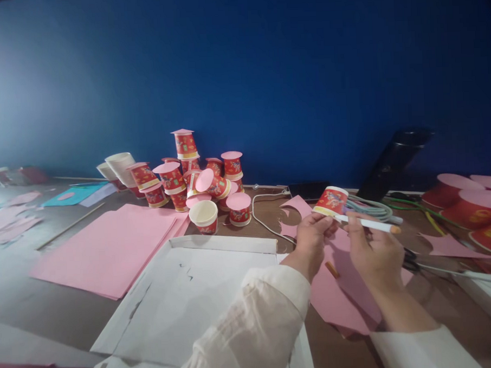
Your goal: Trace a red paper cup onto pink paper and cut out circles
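My left hand [314, 240] is closed on the rim of a red printed paper cup [331, 200], held upside down and slightly tilted. Between the fingers of my right hand [376, 251] is a white marker pen [371, 222] with an orange back end. Its front end points at the cup's rim; whether the tip touches is hidden by my fingers. Below both hands lie cut sheets of pink paper [345, 288], and a small brown-orange cap [333, 269] rests on them.
Several red cups with pink paper discs [238, 201] stand stacked against the blue wall. One white-lined cup [204, 214] faces up. Pink sheets [110, 247] and an opened white box [161, 296] lie left. Scissors [410, 259], cables [372, 206] and larger red items [457, 193] are right.
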Action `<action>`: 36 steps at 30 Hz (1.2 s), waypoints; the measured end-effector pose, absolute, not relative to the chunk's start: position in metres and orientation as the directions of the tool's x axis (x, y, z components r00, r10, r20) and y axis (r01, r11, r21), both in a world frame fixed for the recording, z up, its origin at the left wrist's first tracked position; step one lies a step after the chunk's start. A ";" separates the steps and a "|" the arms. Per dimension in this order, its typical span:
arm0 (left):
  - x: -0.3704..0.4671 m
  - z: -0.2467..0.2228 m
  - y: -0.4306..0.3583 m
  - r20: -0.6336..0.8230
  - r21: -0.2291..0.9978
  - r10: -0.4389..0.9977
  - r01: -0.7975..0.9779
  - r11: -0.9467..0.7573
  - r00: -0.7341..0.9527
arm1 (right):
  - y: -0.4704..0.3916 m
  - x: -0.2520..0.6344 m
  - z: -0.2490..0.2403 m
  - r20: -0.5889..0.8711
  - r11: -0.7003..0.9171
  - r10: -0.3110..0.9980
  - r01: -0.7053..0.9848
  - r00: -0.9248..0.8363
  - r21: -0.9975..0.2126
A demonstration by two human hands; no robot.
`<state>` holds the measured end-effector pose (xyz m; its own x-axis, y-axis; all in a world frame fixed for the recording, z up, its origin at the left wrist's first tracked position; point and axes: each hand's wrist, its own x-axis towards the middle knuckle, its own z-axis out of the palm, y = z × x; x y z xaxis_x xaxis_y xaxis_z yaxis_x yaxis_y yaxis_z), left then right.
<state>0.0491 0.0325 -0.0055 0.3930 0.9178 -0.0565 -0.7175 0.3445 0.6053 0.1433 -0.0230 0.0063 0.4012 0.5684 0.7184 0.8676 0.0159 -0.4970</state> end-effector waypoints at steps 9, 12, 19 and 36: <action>0.049 -0.005 0.031 -0.082 0.623 0.913 -0.694 0.360 0.400 | -0.022 0.144 0.003 0.715 0.005 0.566 0.866 0.410 -0.501; 0.049 -0.006 0.031 -0.090 0.619 0.913 -0.695 0.365 0.399 | -0.021 0.146 0.002 0.719 -0.014 0.557 0.870 0.416 -0.493; 0.048 -0.006 0.032 -0.074 0.600 0.917 -0.716 0.356 0.393 | -0.021 0.145 0.002 0.721 -0.025 0.558 0.877 0.410 -0.479; 0.048 -0.005 0.033 -0.071 0.594 0.918 -0.722 0.354 0.391 | -0.020 0.151 0.000 0.726 -0.072 0.536 0.880 0.431 -0.469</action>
<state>0.0485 0.0328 -0.0055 0.3908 0.9177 -0.0711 -0.7224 0.3536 0.5942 0.1514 -0.0204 0.0003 0.4312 0.5357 0.7260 0.8801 -0.0723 -0.4693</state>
